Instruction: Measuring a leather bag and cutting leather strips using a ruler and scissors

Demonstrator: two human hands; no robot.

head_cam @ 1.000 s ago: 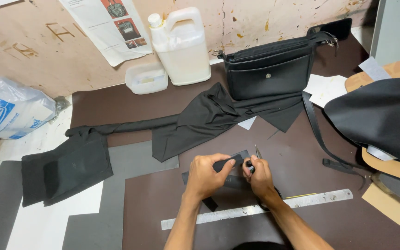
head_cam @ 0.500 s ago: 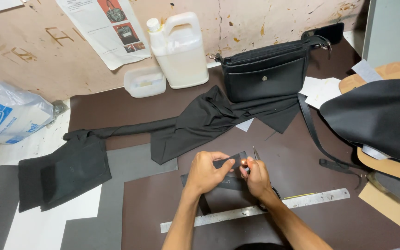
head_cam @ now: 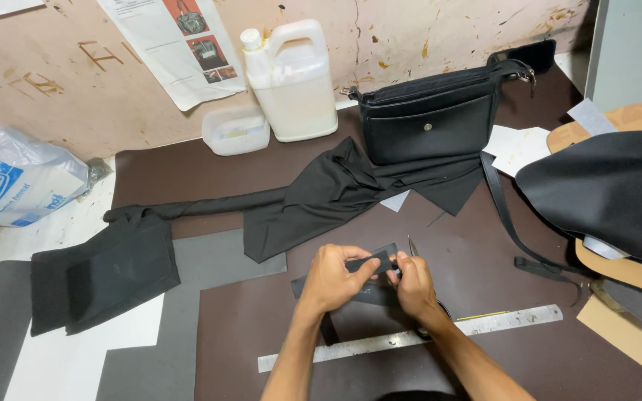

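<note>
My left hand (head_cam: 332,278) pinches a small black strip of material (head_cam: 371,262) just above the brown work mat (head_cam: 484,245). At the strip's right end, my right hand (head_cam: 414,284) holds a thin metal tool (head_cam: 412,246) whose tip pokes up above the fingers. A larger black piece (head_cam: 354,295) lies flat under both hands. A steel ruler (head_cam: 410,338) lies across the mat just below my wrists.
A black shoulder bag (head_cam: 429,122) stands at the back, its strap (head_cam: 510,223) trailing right. Black fabric (head_cam: 321,197) spreads across the middle and left. A white jug (head_cam: 291,78) and a small tub (head_cam: 235,130) stand by the wall. Cardboard patterns and black material (head_cam: 611,193) pile at right.
Both hands stay together on the small black strip, with only slight finger shifts. The camera view has drifted a little.
</note>
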